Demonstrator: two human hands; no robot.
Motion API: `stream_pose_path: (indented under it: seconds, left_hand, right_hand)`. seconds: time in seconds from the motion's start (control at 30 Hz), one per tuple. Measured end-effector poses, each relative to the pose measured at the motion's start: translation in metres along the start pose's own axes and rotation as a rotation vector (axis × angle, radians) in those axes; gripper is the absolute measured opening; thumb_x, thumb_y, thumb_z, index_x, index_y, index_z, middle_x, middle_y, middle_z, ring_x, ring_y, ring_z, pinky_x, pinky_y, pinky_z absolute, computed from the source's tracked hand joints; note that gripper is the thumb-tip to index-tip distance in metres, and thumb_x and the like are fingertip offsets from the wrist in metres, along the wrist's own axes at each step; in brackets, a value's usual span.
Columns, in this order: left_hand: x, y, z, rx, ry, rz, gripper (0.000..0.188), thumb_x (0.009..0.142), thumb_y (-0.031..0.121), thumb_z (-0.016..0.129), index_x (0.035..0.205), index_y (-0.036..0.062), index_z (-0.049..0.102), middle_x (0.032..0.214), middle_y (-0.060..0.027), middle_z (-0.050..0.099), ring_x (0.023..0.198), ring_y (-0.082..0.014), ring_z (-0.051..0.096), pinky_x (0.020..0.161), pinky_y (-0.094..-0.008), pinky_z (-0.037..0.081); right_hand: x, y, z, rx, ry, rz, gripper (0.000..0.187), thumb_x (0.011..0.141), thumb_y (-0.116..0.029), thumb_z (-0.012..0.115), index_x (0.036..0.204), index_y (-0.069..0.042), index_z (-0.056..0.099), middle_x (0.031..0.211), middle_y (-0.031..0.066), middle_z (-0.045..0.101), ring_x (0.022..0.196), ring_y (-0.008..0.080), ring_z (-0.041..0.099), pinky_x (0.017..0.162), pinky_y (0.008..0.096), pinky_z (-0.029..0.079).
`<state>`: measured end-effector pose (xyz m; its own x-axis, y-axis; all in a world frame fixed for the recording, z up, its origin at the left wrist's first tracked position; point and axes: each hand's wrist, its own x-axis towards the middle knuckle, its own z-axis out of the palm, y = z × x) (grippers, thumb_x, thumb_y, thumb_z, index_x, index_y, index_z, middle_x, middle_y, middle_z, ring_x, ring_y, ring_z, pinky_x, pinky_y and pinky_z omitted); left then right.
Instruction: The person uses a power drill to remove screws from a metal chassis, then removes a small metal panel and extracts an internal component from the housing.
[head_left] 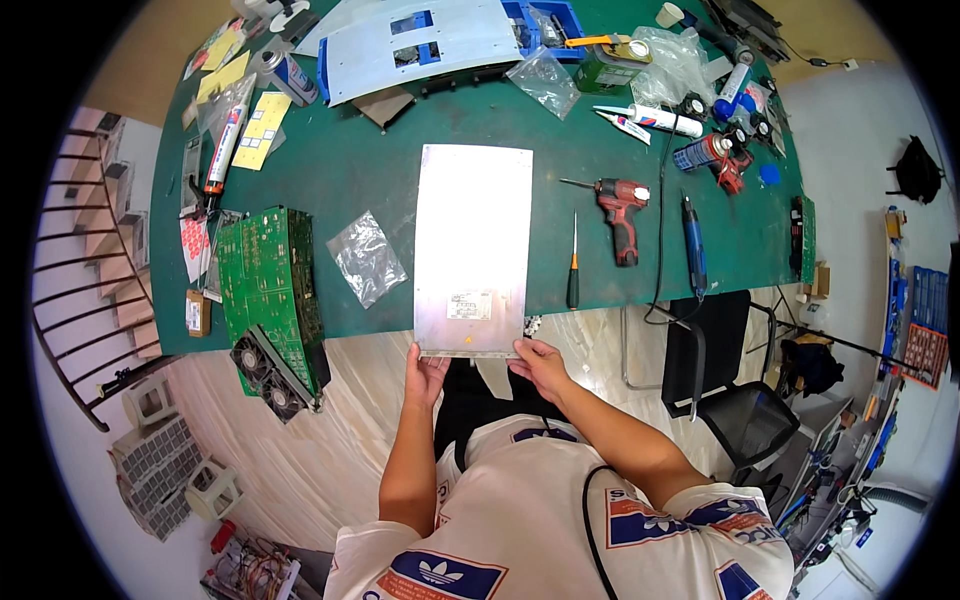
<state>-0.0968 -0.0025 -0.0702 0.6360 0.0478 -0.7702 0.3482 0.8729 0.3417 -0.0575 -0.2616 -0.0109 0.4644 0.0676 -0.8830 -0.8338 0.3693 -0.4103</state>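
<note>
Metal panel (473, 245) between both hands (483, 370)

the person is wearing a white short-sleeved t-shirt printed with blue panels edged in red, each bearing a white emblem. dark trousers are showing below it. a thin black cord is looping over the shirt's chest. both forearms are bare.

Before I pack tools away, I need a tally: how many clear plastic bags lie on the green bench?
3. One clear plastic bag left of the metal panel, one beyond its far end, one crumpled at the far right among the tubes. Clutter may hide more.
</note>
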Motion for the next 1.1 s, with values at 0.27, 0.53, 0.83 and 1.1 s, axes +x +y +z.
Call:
stream_pose_path:
  seconds: [0.27,0.53,0.83,1.1]
  left_hand:
    - [0.002,0.01,-0.011,0.07,-0.066,-0.01,0.062,0.095,0.05,0.069,0.142,0.0146,0.05,0.142,-0.0072,0.055,0.132,-0.0282,0.05,0.112,-0.0479,0.039]
    - [-0.058,0.036,0.064,0.493,0.038,0.421,0.061,0.089,0.008,0.077,0.14,0.0058,0.044,0.124,-0.0065,0.057,0.112,-0.015,0.057,0.091,-0.0313,0.052]
    - [-0.115,-0.045,0.131,0.839,0.31,0.704,0.083,0.07,0.013,0.089,0.137,0.004,0.04,0.126,-0.0109,0.049,0.115,-0.0199,0.054,0.092,-0.0344,0.053]
    - [-0.125,-0.098,0.164,1.019,0.402,0.795,0.09,0.068,0.013,0.091,0.138,0.0038,0.036,0.131,-0.0148,0.044,0.12,-0.0252,0.052,0.099,-0.0414,0.051]
  right_hand:
    - [0.003,0.01,0.007,-0.007,0.062,-0.072,0.042,0.096,-0.026,0.075,0.125,0.001,0.063,0.112,0.0128,0.07,0.09,0.024,0.073,0.081,0.0334,0.062]
    - [0.015,0.008,0.009,0.209,-0.282,0.065,0.044,0.108,-0.033,0.054,0.138,-0.001,0.053,0.135,0.0178,0.061,0.118,0.0325,0.063,0.108,0.0467,0.05]
    - [0.051,0.011,-0.029,0.352,-0.407,0.227,0.05,0.104,-0.049,0.057,0.137,-0.011,0.054,0.127,0.0094,0.063,0.117,0.023,0.059,0.1,0.0397,0.048]
    - [0.069,0.002,-0.042,0.318,-0.461,0.295,0.056,0.101,-0.056,0.056,0.134,-0.011,0.058,0.124,0.009,0.064,0.112,0.0221,0.061,0.1,0.039,0.048]
